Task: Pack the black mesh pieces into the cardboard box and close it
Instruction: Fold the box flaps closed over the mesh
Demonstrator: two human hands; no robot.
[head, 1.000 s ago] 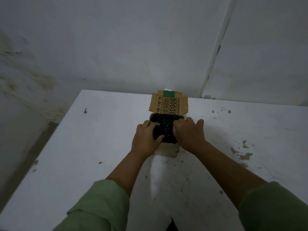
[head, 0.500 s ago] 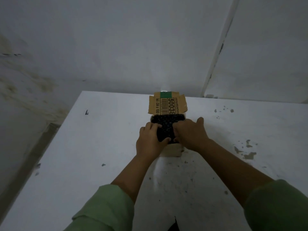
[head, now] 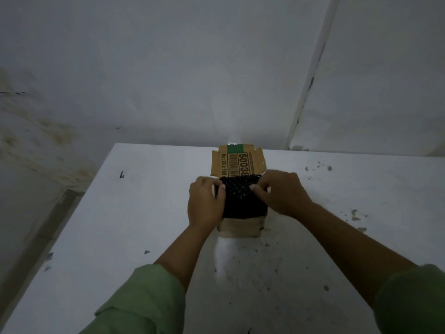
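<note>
A small cardboard box [head: 239, 227] stands on the white table, its printed lid flap [head: 238, 162] standing up at the back. Black mesh pieces [head: 243, 201] fill the box's open top and rise a little above its rim. My left hand [head: 204, 203] grips the stack's left side, thumb on top. On the right side my right hand [head: 281, 191] holds the same stack, fingers curled over its edge and thumb pressing on top. Both hands cover the box's side walls.
The white table [head: 144, 225] has a chipped, speckled surface, with paint flakes to the right [head: 354, 213]. A grey wall rises just behind the box, and the table's left edge drops off to a dim floor.
My hands have slid apart from the middle of the stack to its left and right sides, uncovering more of the mesh top. The box has stayed in place.
</note>
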